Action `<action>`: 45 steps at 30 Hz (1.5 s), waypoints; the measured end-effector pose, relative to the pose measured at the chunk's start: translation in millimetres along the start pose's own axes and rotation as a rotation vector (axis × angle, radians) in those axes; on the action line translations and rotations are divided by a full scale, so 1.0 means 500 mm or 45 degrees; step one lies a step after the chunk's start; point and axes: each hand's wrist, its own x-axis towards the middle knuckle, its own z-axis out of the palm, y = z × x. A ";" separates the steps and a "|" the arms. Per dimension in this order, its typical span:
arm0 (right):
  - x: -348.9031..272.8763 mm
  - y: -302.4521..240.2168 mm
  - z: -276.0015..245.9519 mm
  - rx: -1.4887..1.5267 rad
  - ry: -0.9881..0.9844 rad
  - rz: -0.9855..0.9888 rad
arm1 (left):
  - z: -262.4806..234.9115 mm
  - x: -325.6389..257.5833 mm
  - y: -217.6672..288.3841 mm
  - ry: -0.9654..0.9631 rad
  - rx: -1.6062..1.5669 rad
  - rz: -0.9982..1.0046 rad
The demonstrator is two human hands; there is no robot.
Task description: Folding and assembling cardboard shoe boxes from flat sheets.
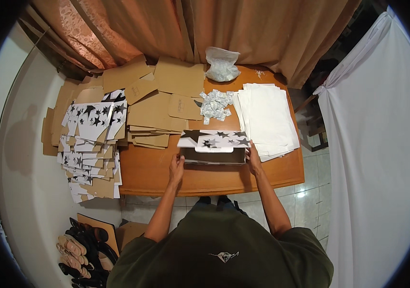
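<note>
A cardboard box (214,157) with a hinged lid stands near the front edge of the wooden table. Its lid (220,138), white with black and grey stars, is partly raised, and a dark gap shows below the lid's white front flap. My left hand (177,165) grips the box's left side, fingers closed against the corner. On the opposite side, my right hand (253,159) holds the right end with its fingers near the lid's edge. The inside of the box is mostly hidden in shadow.
Flat brown cardboard pieces (152,115) cover the table's back left, beside stacked star-printed sheets (90,120). Small white sachets (216,104) lie behind the box, near a clear plastic bag (222,65). White paper sheets (266,120) are piled right. Shoes (78,252) sit on the floor.
</note>
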 end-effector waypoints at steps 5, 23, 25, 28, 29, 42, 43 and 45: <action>-0.033 -0.002 0.012 0.022 0.014 -0.146 | -0.013 -0.042 0.008 0.051 0.074 -0.061; 0.047 -0.112 0.018 -0.590 -0.234 -0.611 | -0.090 0.207 0.037 -0.654 -0.169 -0.249; 0.056 -0.120 0.029 -0.573 -0.209 -0.525 | -0.081 0.217 0.034 -0.578 -0.122 -0.068; 0.081 -0.116 0.018 -0.656 -0.032 -0.628 | -0.060 0.235 0.043 -0.453 -0.036 -0.046; 0.086 -0.118 0.029 -0.653 -0.033 -0.620 | -0.052 0.237 0.048 -0.377 0.006 -0.211; 0.147 -0.102 0.050 -0.520 0.198 -0.297 | 0.019 0.283 0.057 -0.171 0.105 -0.403; 0.145 -0.106 0.054 -0.541 0.194 -0.249 | 0.017 0.282 0.051 -0.170 0.104 -0.406; 0.129 -0.102 0.070 -0.512 0.252 -0.331 | 0.006 0.276 0.041 -0.149 0.166 -0.227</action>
